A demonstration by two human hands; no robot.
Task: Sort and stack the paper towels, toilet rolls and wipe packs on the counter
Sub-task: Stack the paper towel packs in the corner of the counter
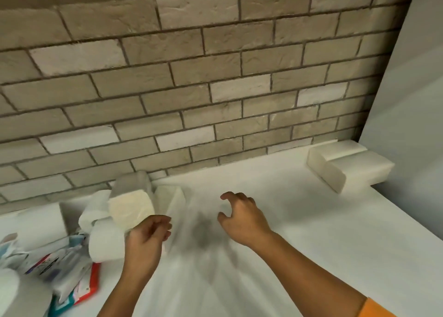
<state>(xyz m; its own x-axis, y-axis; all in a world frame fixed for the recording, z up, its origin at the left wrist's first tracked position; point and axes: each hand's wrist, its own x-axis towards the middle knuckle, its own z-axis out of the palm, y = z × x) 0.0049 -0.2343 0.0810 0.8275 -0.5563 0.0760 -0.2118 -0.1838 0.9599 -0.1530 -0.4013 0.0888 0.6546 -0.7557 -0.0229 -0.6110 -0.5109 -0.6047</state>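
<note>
- Head view, centre of frame: a person's left hand (pixel 148 232) and right hand (pixel 242 214) hang over the white bench (pixel 299 244). Both look empty, as far as the blurred picture shows.
- The left hand's fingers are loosely curled with nothing seen inside them. It sits just in front of a cream-ended paper towel pack (pixel 130 208); whether it touches the pack cannot be told.
- The right hand is spread in a loose claw, fingers bent downward, above bare bench and apart from every item. The shape reads as readiness to take hold.
- Left of centre, against the brick wall (pixel 191 89), lies the unsorted heap. The paper towel pack leans over the toilet rolls (pixel 103 242), and a second towel pack (pixel 170 201) stands just beside it on the right.
- Lower left: wipe packs (pixel 64 273), printed in red and teal, overlap at odd angles right up against the nearer roll. They look dropped there rather than stacked.
- Right edge, where the brick wall meets a plain side panel (pixel 407 101): a towel stack (pixel 347 173) of what look like two packs set together, one higher than the other. It is tucked into the corner, well apart from the heap. The corner is probably the spot chosen for that kind, with the walls keeping the pile square.
- By this layout the sort appears to be in its early part, with rolls and wipes not yet separated. The towel pack nearest the left hand looks the likely next pick, and its soft bulk would suit two hands.
- Lower right corner: an orange sleeve (pixel 374 309) on the right arm.
</note>
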